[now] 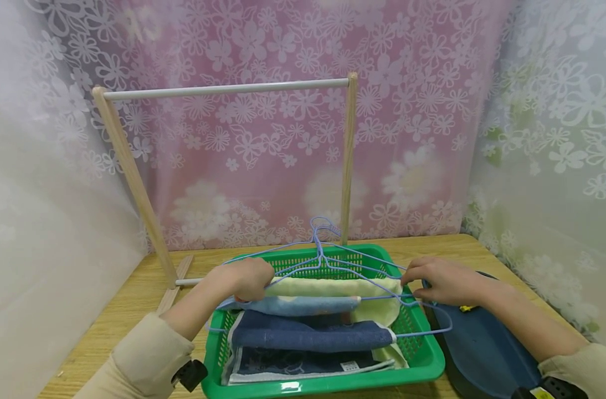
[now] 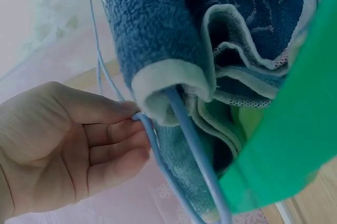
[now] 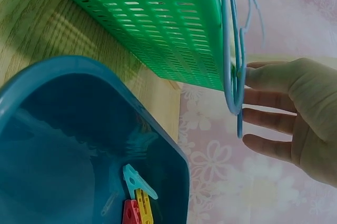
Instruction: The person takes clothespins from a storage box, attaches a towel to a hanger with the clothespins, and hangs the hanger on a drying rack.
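Note:
Several thin blue wire hangers (image 1: 319, 259) with towels over their lower bars lie across a green plastic basket (image 1: 435, 363). A dark blue towel (image 1: 310, 337) hangs nearest, a light blue towel (image 1: 303, 306) behind it, and a pale yellow towel (image 1: 333, 287) farthest back. At the left side, my left hand (image 1: 253, 279) pinches a hanger wire between thumb and fingers, beside the rolled dark blue towel (image 2: 152, 29) in the left wrist view. My right hand (image 1: 447, 281) pinches a hanger's right end (image 3: 239, 74) near the yellow towel, its other fingers loosely extended.
A wooden rack with a white top bar (image 1: 228, 88) stands behind the basket to the left. Right of the basket sits a dark blue basin (image 1: 492, 349) holding several clothespins (image 3: 142, 203). Everything stands on a wooden table (image 1: 103, 332), with floral curtains (image 1: 253, 138) around it.

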A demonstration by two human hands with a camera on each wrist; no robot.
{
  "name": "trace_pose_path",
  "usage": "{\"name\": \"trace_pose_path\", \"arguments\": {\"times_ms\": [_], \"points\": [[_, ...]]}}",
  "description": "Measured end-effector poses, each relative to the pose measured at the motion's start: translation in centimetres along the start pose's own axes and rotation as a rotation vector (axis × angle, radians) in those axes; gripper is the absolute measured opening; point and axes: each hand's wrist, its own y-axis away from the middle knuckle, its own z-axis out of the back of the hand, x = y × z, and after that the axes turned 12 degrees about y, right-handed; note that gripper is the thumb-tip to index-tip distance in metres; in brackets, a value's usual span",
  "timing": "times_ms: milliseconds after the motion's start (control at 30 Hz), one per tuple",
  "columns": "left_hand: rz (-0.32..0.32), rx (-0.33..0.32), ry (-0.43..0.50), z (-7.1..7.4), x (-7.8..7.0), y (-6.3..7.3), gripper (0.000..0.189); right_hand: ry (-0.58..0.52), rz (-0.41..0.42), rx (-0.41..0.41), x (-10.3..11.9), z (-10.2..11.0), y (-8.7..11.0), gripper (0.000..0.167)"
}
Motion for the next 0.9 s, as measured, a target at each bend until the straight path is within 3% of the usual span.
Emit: {"name": "trace_pose_path", "arguments": {"times_ms": [267, 467, 600, 900], "points": [[-0.126, -0.092, 0.006, -0.1, 0.7, 0.0, 0.032, 0.006, 0.017, -0.029, -0.3, -0.1, 0.1, 0.015], [-0.183, -0.180, -0.007, 0.1, 1.1, 0.5, 0.026, -0.026, -0.004, -0.019, -0.3, -0.1, 0.1, 0.015], [-0.206, -0.253, -0.063, 0.0, 1.4, 0.7, 0.027, -0.046, -0.009, -0.015, -0.4, -0.1, 0.2, 0.016], [-0.184, -0.367, -0.223, -0.2, 1.6, 0.8, 0.011, -0.054, 0.013, -0.031, -0.6, -0.3, 0.2, 0.017]]}}
